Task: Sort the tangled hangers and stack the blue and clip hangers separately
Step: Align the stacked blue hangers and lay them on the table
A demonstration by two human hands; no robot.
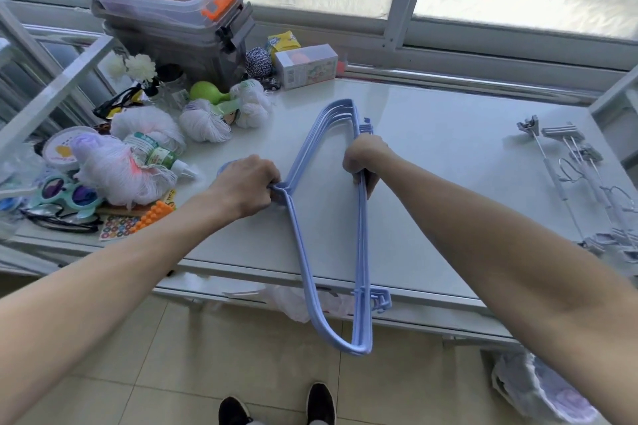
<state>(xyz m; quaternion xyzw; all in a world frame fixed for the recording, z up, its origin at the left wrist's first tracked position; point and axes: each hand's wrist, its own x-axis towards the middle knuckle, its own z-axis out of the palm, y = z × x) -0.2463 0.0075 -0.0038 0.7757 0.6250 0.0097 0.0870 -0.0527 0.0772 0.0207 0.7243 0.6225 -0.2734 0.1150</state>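
Note:
A bundle of several blue plastic hangers (301, 248) is held together over the middle of the white table (442, 155), one end reaching past the table's front edge. My left hand (247, 185) grips the bundle at its neck, where the hooks are hidden under the fingers. My right hand (364, 157) grips the straight bottom bars on the right side. Several metal clip hangers (583, 176) lie in a loose pile at the table's right end, apart from both hands.
Clutter fills the table's left end: white mesh bath puffs (117, 169), sunglasses (69, 191), a green bottle (203, 91), a small box (305, 67) and stacked plastic bins (172, 10). Plastic bags hang below the front edge. My shoes (276, 407) stand on the tiled floor.

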